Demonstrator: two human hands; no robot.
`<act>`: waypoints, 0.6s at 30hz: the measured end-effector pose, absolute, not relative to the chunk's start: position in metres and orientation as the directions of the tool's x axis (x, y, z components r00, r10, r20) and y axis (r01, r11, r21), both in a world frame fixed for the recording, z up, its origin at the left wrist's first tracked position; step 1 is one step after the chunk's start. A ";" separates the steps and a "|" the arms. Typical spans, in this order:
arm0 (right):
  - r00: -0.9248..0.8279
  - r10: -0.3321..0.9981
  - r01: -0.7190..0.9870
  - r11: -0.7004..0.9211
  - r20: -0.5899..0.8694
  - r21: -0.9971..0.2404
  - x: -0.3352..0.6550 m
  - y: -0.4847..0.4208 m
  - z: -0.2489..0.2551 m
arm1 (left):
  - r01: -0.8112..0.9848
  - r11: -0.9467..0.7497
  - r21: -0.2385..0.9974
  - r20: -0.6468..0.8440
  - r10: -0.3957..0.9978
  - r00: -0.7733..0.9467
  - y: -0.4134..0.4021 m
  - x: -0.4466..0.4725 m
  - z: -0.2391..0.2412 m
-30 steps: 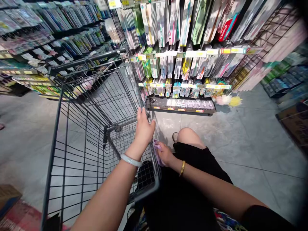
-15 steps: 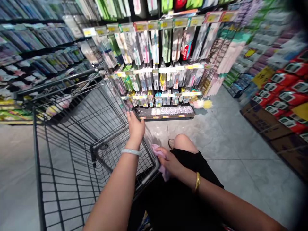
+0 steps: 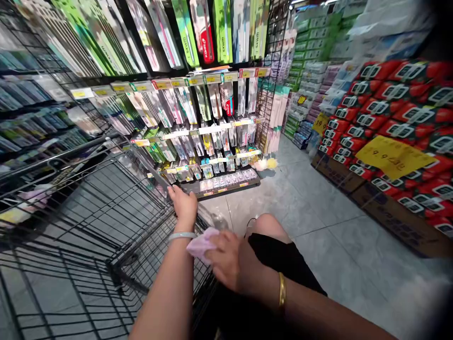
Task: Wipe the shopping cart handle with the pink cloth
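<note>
We look down at our two bare hands beside a wire shopping cart (image 3: 88,245) in a shop aisle. Our left hand (image 3: 184,205) rests on the cart's top rim, its grip curled closed around the wire; a pale bangle (image 3: 182,235) circles that wrist. Our right hand (image 3: 231,259), just behind and to the right of the left wrist, pinches a pink cloth (image 3: 201,243) in its grip, the cloth sticking out toward the left forearm and over the cart's edge. A gold bangle (image 3: 281,293) sits on the right wrist. Beyond the left grip hang racks of toothbrushes (image 3: 205,108). Far right of both hands, red packs (image 3: 396,118) are stacked on the tiled floor (image 3: 336,226).
</note>
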State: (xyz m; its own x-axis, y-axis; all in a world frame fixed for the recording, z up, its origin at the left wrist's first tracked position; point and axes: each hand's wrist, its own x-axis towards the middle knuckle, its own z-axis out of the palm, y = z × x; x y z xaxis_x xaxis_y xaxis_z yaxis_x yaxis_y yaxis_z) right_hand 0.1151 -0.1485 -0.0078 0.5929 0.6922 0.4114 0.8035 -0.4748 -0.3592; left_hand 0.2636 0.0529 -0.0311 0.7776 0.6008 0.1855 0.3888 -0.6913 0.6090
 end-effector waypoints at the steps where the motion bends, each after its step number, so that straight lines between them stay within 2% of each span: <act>1: 0.651 0.648 0.758 -0.536 0.395 -0.372 0.122 -0.151 -0.008 | 0.387 -0.692 0.610 0.182 0.597 0.781 0.050 0.269 -0.031; 4: 0.753 0.549 0.658 -0.655 0.364 -0.372 0.139 -0.159 -0.009 | 0.381 -0.692 0.613 0.133 0.566 0.813 0.046 0.288 -0.030; 8: 0.756 0.548 0.652 -0.680 0.357 -0.336 0.147 -0.165 -0.013 | 0.333 -0.718 0.611 0.054 0.458 0.887 0.060 0.302 -0.032; 12: 0.810 0.459 0.578 -0.728 0.365 -0.369 0.163 -0.165 -0.022 | 0.116 -0.833 0.541 0.121 0.214 0.969 0.093 0.278 -0.033; 14: 0.821 0.444 0.562 -0.738 0.359 -0.374 0.174 -0.162 -0.025 | 0.022 -0.872 0.489 0.105 0.084 0.991 0.114 0.244 -0.029; 18: 0.813 0.453 0.570 -0.751 0.367 -0.335 0.190 -0.159 -0.027 | -0.018 -0.912 0.410 -0.146 -0.085 0.986 0.156 0.136 -0.017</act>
